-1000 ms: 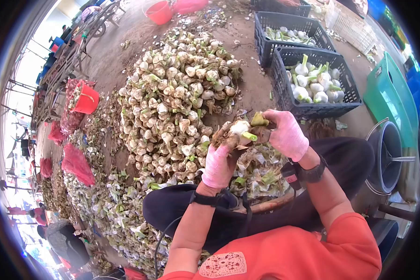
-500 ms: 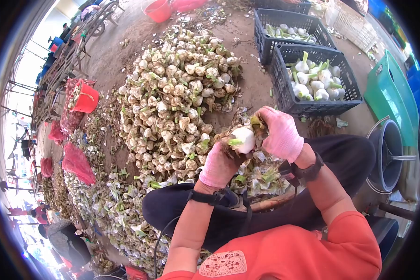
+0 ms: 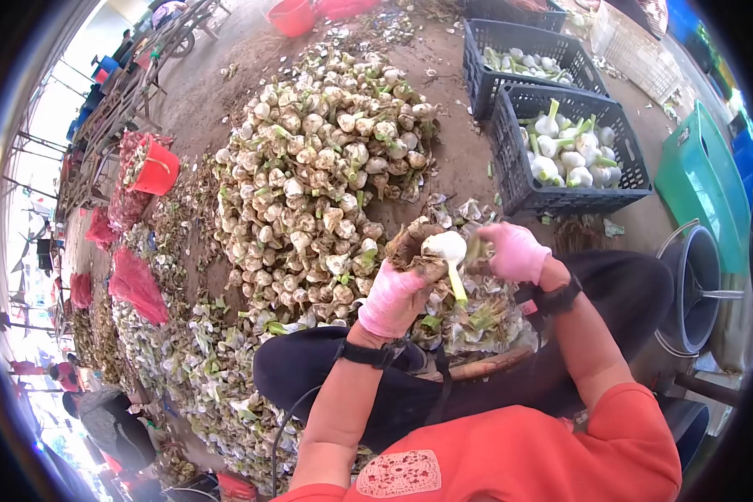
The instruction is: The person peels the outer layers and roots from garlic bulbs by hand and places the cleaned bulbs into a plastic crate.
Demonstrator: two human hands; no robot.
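Observation:
My left hand (image 3: pixel 393 297), in a pink glove with soiled fingers, grips a garlic bulb (image 3: pixel 444 246). The bulb is white and clean, and its green stem points down toward my lap. Just right of it, my right hand (image 3: pixel 517 253), also gloved in pink, pinches a blurred strip of brownish garlic skin (image 3: pixel 479 251). That hand is apart from the bulb. Beyond my hands lies a big heap of unpeeled garlic (image 3: pixel 309 184) with dirty outer skins. Loose peelings (image 3: pixel 477 318) are piled below my hands, between my legs.
Two black crates of peeled garlic, a near crate (image 3: pixel 573 197) and a farther crate (image 3: pixel 477 71), stand at upper right. A green tub (image 3: pixel 699 180) and a dark bucket (image 3: pixel 693 289) are on the right. Leftward are a red bucket (image 3: pixel 156 170), pink net bags (image 3: pixel 138 284) and scattered peelings (image 3: pixel 201 360).
The bulb has turned in my left hand, so its stem now points down. My right hand has come away from it to the right and lower, with skin in its fingers.

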